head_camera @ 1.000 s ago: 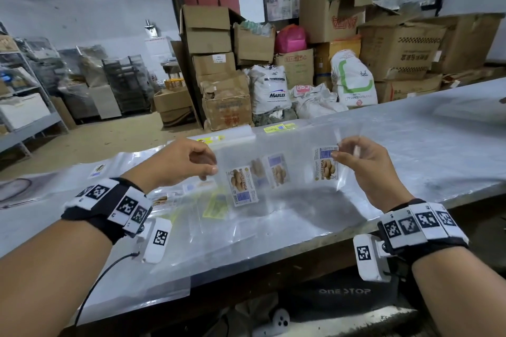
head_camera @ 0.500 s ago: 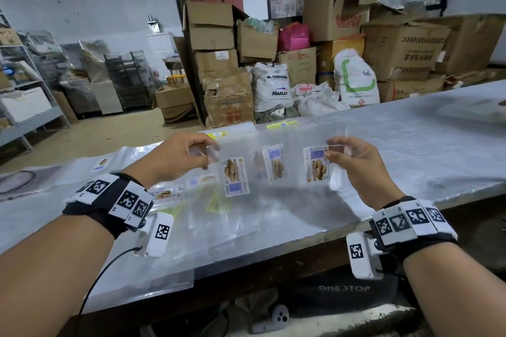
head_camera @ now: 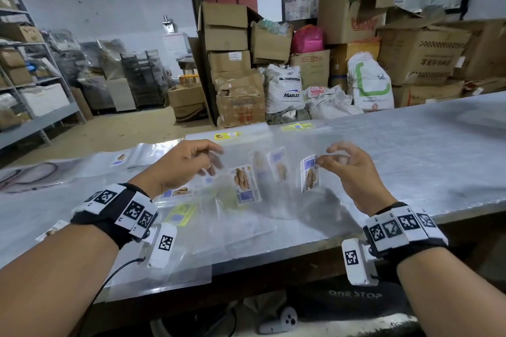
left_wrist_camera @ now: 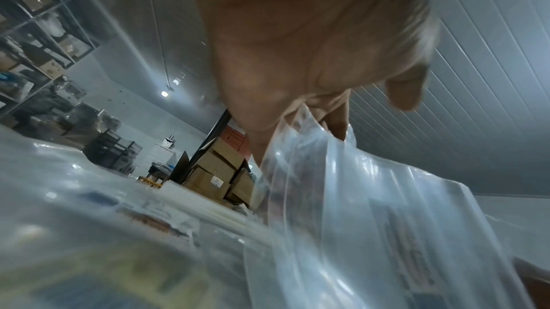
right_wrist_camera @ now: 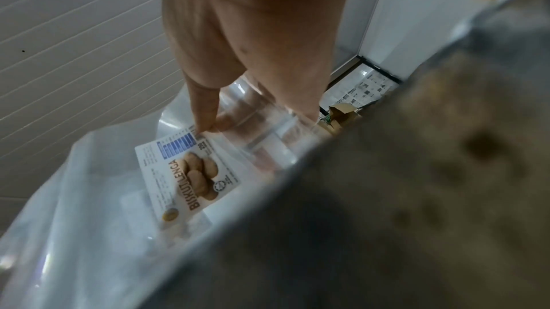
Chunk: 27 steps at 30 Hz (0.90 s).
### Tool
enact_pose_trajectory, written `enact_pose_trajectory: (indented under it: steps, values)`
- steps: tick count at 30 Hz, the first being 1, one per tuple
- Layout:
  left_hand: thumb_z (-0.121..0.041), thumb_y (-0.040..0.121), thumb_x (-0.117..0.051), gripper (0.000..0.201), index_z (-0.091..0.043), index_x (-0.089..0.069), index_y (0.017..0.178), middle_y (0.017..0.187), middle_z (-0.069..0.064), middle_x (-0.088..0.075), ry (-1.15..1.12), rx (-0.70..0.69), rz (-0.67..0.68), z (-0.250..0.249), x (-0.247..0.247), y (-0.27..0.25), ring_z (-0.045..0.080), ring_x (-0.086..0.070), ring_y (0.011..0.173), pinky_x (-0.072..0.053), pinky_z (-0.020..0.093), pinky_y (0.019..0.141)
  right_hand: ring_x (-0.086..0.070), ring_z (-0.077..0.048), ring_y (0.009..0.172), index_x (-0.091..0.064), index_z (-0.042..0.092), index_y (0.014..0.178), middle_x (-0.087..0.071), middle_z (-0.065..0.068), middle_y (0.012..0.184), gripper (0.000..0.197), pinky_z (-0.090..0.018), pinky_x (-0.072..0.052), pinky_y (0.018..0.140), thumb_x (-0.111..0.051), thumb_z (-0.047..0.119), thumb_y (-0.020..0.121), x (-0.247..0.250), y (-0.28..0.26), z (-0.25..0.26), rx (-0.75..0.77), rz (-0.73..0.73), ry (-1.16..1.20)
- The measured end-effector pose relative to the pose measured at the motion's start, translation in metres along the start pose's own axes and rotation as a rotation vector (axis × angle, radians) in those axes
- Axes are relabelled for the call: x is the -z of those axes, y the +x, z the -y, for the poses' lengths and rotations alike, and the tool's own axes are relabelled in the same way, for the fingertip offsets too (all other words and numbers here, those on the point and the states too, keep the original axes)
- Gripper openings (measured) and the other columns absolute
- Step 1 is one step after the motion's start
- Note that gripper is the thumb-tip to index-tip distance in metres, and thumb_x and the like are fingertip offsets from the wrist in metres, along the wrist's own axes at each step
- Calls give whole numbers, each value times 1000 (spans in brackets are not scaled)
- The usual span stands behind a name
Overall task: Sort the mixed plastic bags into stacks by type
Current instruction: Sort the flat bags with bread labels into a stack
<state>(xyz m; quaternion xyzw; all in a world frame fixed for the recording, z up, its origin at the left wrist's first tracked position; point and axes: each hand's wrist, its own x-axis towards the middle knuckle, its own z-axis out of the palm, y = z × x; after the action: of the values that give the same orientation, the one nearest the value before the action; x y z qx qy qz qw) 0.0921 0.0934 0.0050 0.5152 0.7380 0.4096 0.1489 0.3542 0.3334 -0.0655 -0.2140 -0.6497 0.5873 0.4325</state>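
So we had a bunch of clear plastic bags (head_camera: 262, 172) held up just above the counter (head_camera: 410, 161), roughly dead centre of the head view, a few biscuit labels showing through. Our left hand (head_camera: 180, 164) was at about 9 o'clock of the bunch with its fingers (head_camera: 210, 165) curled onto the top left corner, pinching film. Our right hand (head_camera: 347, 169) sat at 3 o'clock, thumb and forefinger closed on the top corner right by the "BISKUT LENGA" label (right_wrist_camera: 190, 173), other fingers loosely curled and holding nothing.

Below and toward 7 o'clock, more loose bags (head_camera: 186, 213) lay spread flat on the counter, some with yellow labels. Further out at 12 o'clock there was a flat bag with a yellow sticker (head_camera: 228, 135).

Handling-wise, we reckon this stuff is featherlight, floppy and slick, so layers likely slide apart or cling together. Top corners or the thicker seam edge seemed the sane place to pinch; grabbing mid-sheet would probably just bunch it up.
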Motion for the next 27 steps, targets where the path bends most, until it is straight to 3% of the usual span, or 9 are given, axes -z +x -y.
enact_pose_trajectory:
  steps: [3,5,7,10,13,15,18,22,27]
  values:
    - [-26,92,-50,30,-16,-67,114,98,9,-77,-156,23,10,2,-3,-4,23,-70,86,-54,37,82,-73,-22,96,-70,22,105,-78,-6,89,27,-31,-51,92,-80,6,85,-3,0,-3,8,-4,-23]
    - [-37,89,-72,27,-21,-69,111,97,2,-77,-24,-7,-7,7,-7,-6,12,-71,88,-55,28,82,-73,-21,95,-73,20,103,-77,-2,86,25,-33,-52,94,-82,8,83,-6,-1,-4,5,-18,-14]
    - [-22,85,-83,20,-22,-72,101,96,-6,-75,114,-30,-41,12,-11,-5,-2,-70,89,-55,21,81,-71,-19,93,-74,15,93,-75,1,84,16,-36,-53,96,-82,8,81,-7,-1,-4,-9,-33,-1]
    - [-9,87,-79,12,-18,-73,91,93,-9,-75,127,-55,-113,12,-11,-3,-5,-68,84,-48,10,76,-71,-21,98,-72,13,83,-76,-2,91,12,-36,-51,98,-83,10,81,-6,-1,-1,-15,-26,-15]
    - [-8,87,-79,7,-14,-75,88,90,-14,-74,91,-98,-195,6,-1,0,-6,-66,86,-44,2,77,-73,-14,95,-66,13,81,-77,-4,92,17,-23,-51,84,-84,12,81,-2,2,7,8,-36,-8]
    - [-4,85,-78,8,-12,-76,85,89,-11,-74,67,-128,-230,2,4,2,-5,-65,84,-43,3,78,-72,-6,87,-68,16,88,-77,-2,92,17,-20,-49,75,-84,14,82,1,5,13,35,-41,-50]
    - [-1,84,-78,10,-10,-76,86,92,-10,-75,30,-139,-234,2,5,0,-3,-66,88,-44,4,81,-71,-4,84,-73,16,96,-78,1,89,16,-21,-49,78,-82,14,84,1,6,15,39,-16,-84]
    - [-4,80,-84,19,-14,-71,90,86,-16,-70,22,-115,-235,16,-5,-4,-6,-61,82,-41,4,77,-69,-11,86,-69,8,91,-74,-4,89,14,-28,-50,86,-79,3,83,-2,0,3,15,18,-2]
    - [-9,79,-87,17,-17,-74,88,76,-16,-71,-76,12,-210,28,-9,-9,-2,-61,68,-50,14,61,-71,-16,91,-69,16,106,-78,-4,98,29,-31,-47,76,-84,15,81,0,-6,-8,-46,50,-32]
